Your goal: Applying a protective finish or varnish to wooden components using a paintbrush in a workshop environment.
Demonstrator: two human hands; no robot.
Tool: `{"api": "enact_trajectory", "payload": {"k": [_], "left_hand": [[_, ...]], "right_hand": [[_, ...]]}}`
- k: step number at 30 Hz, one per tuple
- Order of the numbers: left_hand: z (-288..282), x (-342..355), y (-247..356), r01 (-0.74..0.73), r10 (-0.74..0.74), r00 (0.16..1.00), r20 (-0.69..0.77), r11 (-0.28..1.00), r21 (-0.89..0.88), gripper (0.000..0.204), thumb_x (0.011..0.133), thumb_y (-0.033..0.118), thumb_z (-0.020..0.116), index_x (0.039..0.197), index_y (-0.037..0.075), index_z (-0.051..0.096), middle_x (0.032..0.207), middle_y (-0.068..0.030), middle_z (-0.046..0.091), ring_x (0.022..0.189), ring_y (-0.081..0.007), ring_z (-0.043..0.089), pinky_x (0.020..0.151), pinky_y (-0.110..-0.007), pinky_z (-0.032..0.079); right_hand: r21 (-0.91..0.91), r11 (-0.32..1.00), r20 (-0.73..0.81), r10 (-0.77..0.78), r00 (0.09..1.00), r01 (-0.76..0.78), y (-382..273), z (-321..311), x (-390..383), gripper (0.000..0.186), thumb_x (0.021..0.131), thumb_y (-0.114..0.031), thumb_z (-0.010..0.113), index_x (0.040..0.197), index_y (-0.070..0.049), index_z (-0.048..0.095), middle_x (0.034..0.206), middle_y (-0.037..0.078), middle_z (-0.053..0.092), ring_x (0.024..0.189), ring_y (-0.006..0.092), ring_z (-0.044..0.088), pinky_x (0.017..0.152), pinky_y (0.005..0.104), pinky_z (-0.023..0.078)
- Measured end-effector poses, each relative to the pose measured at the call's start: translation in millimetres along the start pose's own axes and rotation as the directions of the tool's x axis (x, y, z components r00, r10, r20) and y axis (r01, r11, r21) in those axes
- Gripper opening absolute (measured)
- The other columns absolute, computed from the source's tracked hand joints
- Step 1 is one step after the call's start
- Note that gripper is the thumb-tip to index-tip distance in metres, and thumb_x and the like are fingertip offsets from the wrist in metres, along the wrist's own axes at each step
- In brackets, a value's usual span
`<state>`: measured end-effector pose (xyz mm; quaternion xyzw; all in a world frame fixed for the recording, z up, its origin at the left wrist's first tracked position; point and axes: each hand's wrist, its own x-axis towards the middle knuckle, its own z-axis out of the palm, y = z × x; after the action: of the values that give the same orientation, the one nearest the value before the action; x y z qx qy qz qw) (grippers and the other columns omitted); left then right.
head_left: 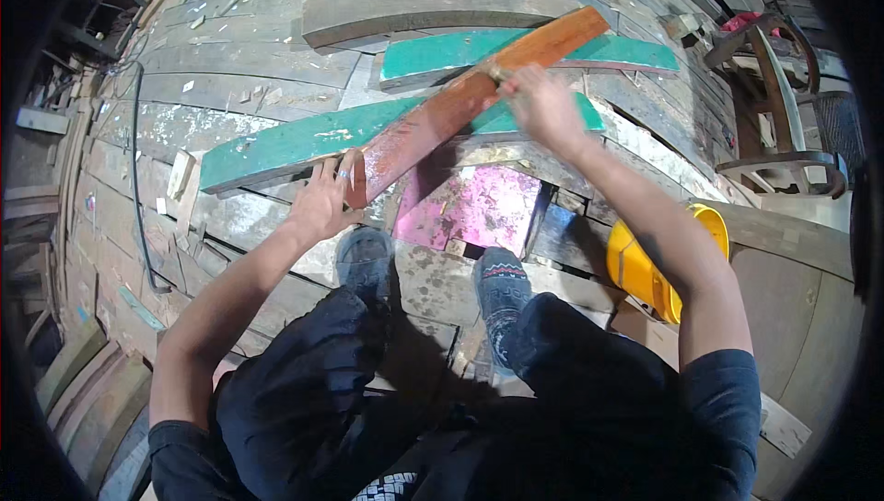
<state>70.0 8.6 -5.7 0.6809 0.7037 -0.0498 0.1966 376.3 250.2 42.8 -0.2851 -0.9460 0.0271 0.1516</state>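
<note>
A long reddish-brown wooden plank [428,133] lies slantwise across two green-painted beams [304,139]. Its near part is dark and glossy, as if wet, while the far end looks lighter orange. My left hand [324,202] grips the plank's near end, fingers over the edge. Above the middle of the plank is my right hand [548,114], closed and smeared by motion. A small pale-tipped thing [498,73] sticks out from its fingers against the wood; its kind is too blurred to make out.
A yellow plastic container [642,271] lies to the right, under my right forearm. Beyond the green beams rest bare wooden beams [433,8]. A pink panel [479,206] lies in front of my feet. Gaps split the plank floor [230,68]. A chair [783,114] stands far right.
</note>
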Motion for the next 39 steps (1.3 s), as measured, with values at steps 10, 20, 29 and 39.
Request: {"api": "enact_trajectory", "payload": {"k": [10,20,29,39], "left_hand": [[-104.9,-63.8,-29.0,0.029,-0.009,0.974,0.228,0.996,-0.084,0.077,0.088,0.045,0.069,0.147,0.005,0.041,0.145,-0.0275,0.045,0.129,-0.0447,0.048,0.109,-0.044,0.041],[-274.2,-182.4,73.6,-0.017,-0.003,0.999,-0.053,0.928,-0.372,0.064,0.091,0.028,0.072,0.145,0.005,0.047,0.136,-0.0220,0.057,0.130,-0.0313,0.052,0.109,-0.043,0.039],[-254.4,-133.2,68.3,0.102,-0.118,0.990,-0.074,0.976,-0.194,0.062,0.094,0.042,0.063,0.142,0.006,0.050,0.131,-0.0256,0.060,0.122,-0.0365,0.058,0.103,-0.043,0.044],[-252.5,-90.5,62.1,0.035,0.001,0.959,-0.284,0.992,0.121,0.056,0.092,0.046,0.063,0.134,0.010,0.058,0.119,-0.0227,0.065,0.111,-0.0382,0.063,0.095,-0.045,0.050]], "right_hand": [[0.685,0.728,0.103,-0.058,0.993,-0.028,-173.2,6.8,-3.4,0.028,0.094,-0.025,0.063,0.114,-0.006,0.063,0.108,0.019,0.064,0.099,0.0343,0.064,0.084,0.0447,0.049],[0.639,0.631,0.019,0.558,0.829,-0.440,6.1,21.2,-2.0,0.034,0.098,-0.031,0.058,0.106,0.001,0.065,0.093,0.022,0.070,0.086,0.0359,0.070,0.077,0.0427,0.052],[0.205,0.971,-0.018,0.131,0.991,-0.124,-37.6,-0.1,16.5,0.024,0.097,-0.032,0.056,0.108,-0.011,0.060,0.098,0.019,0.063,0.088,0.0400,0.065,0.076,0.0503,0.052],[0.077,0.995,0.227,-0.075,0.971,0.058,-31.0,11.9,17.2,0.024,0.090,-0.019,0.059,0.112,-0.010,0.062,0.107,0.022,0.066,0.097,0.0415,0.065,0.081,0.0502,0.053]]}}
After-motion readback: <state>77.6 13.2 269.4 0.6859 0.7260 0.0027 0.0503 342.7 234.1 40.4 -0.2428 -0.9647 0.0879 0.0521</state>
